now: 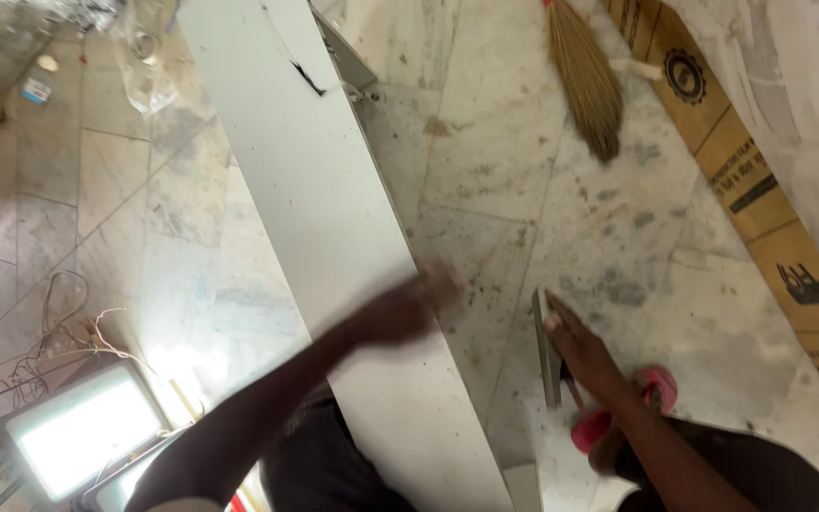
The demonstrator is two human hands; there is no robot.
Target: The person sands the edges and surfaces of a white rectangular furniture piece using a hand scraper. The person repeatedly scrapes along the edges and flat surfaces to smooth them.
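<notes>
- The left hand (400, 308) rests blurred against the right edge of the long white panel (334, 237); whether its fingers clasp the edge I cannot tell.
- The right hand (585, 356) is clamped on a trowel (549, 351).
- Risk (a judgement): with only one hand on it, the panel could slide on the dusty marble floor (514, 190).
- Far right of the trowel hand: a brown printed cardboard strip (760, 199); above it, a broom (585, 76).
</notes>
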